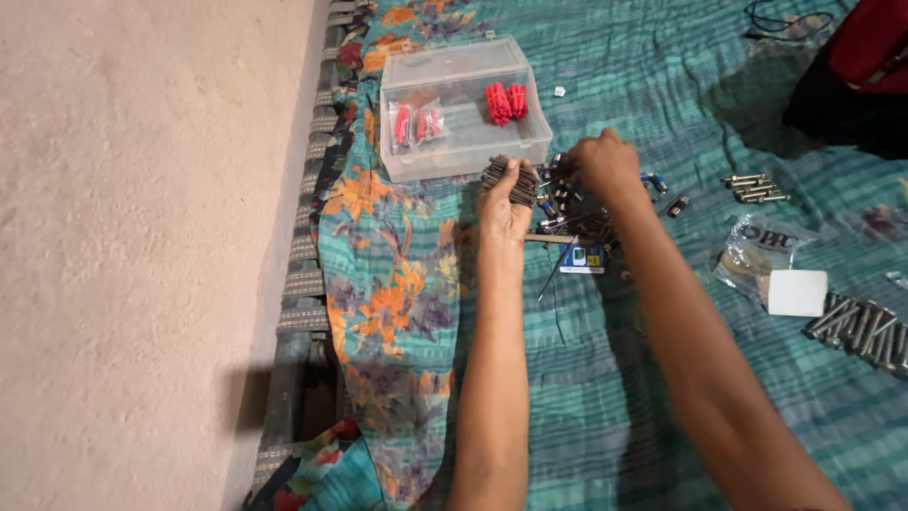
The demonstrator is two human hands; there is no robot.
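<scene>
My left hand (504,203) is clenched round a bundle of nails (512,178), thin dark metal shafts packed tight, their blunt ends fanning out above my fingers. The bundle sits just in front of the box (463,104), close to its near wall but not touching it as far as I can see.

My right hand (605,163) is down on a pile (572,203) of small dark metal pieces lying on the bed (some have blue ends). The fingers curl into the heap; whether that grip has closed on anything I cannot tell, since the back of the hand hides the fingertips. A small blue and white card (582,257) lies at the near edge of the pile, and a thin dark wire (551,279) trails from there toward me.

The box is clear hard plastic, rectangular, open at the top. Inside it a cluster of ribbed red plugs (506,101) lies at the right, and a clear packet (416,121) with more red pieces at the left.

All this rests on a bedsheet (615,397), teal cloth with faint stripes and an orange flower border along its left edge. To my right lie a few pale metal bolts (755,187), a crumpled clear bag (761,248), a white block (796,292) and a row of grey metal rods (865,331). Left of the bed is pale, grainy floor (142,237).
</scene>
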